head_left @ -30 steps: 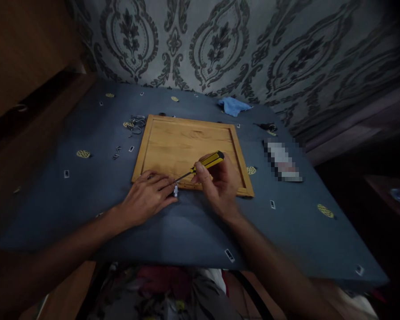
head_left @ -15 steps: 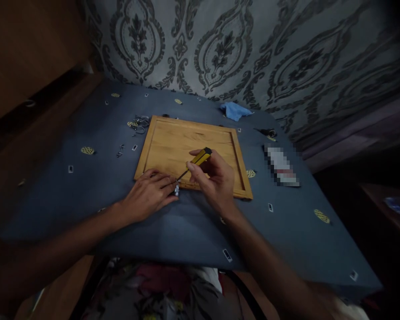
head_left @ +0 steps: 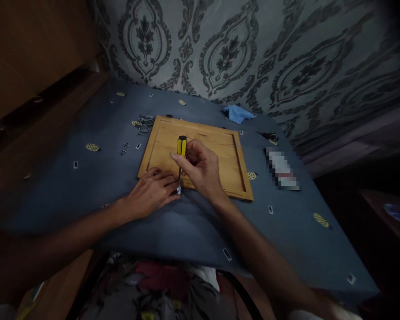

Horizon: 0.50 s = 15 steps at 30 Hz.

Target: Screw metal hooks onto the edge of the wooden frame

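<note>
A wooden panel (head_left: 206,146) with a raised rim lies on the blue cloth in front of me. My right hand (head_left: 200,171) grips a yellow and black screwdriver (head_left: 181,149), held nearly upright, its tip down at the panel's near edge. My left hand (head_left: 151,193) rests on the cloth at that same edge, its fingers pinched on a small metal fitting (head_left: 179,190) under the screwdriver tip.
Loose screws (head_left: 124,149) and metal rings (head_left: 145,122) lie left of the panel. A blue rag (head_left: 238,113) sits at the back, a dark small tool (head_left: 268,135) and a blurred-out package (head_left: 282,169) at the right. Patterned wallpaper rises behind the table.
My right hand has swung the screwdriver from a low slant to nearly upright over the fitting. My left hand has stayed in place.
</note>
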Each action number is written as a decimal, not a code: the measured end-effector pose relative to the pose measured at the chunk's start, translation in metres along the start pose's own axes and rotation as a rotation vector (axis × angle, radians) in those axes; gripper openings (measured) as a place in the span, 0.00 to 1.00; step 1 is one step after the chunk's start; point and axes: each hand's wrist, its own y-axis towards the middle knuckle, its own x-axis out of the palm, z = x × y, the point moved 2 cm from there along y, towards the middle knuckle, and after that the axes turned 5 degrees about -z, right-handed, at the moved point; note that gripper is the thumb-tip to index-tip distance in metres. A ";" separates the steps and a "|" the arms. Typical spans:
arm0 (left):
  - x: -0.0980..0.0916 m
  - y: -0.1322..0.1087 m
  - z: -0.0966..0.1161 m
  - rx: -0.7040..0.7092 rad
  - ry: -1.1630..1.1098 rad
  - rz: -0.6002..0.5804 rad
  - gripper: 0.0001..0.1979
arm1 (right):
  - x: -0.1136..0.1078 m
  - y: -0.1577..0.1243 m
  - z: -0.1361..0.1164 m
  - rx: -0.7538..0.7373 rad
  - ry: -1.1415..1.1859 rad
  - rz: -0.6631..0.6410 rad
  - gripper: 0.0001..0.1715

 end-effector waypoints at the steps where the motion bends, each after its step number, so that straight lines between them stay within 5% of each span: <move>1: 0.000 0.000 0.000 -0.001 0.001 -0.001 0.15 | 0.000 0.000 0.000 0.002 -0.004 0.004 0.26; 15: 0.000 -0.002 -0.002 -0.014 -0.026 -0.028 0.16 | -0.025 -0.016 -0.003 -0.002 0.095 -0.052 0.17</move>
